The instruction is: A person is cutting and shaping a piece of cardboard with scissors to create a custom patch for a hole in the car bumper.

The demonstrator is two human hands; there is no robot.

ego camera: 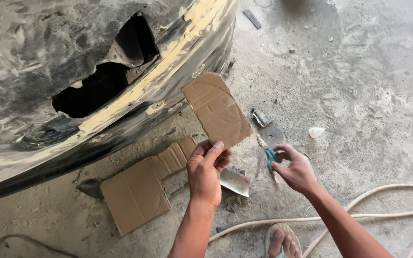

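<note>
Cardboard [217, 111] in left hand [207, 173]; right hand [296, 168] pinching, seemingly, scissors [269, 156].

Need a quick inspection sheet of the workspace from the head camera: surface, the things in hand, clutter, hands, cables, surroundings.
Surface: dusty, stained concrete floor.
Job's things: cardboard piece, creased, held up beside the damaged body panel; small teal-handled tool, kind unclear.
Clutter: larger cardboard sheet flat on the floor; metal putty knife below the left hand; small metal bits; white scrap.
Grippers: left hand has its grip on the cardboard piece's lower edge; right hand pinches the teal tool.
Cables: pale hoses running across the floor at lower right.
Surroundings: panel is black with yellow filler streaks and a jagged hole; sandalled foot at the bottom edge.
</note>
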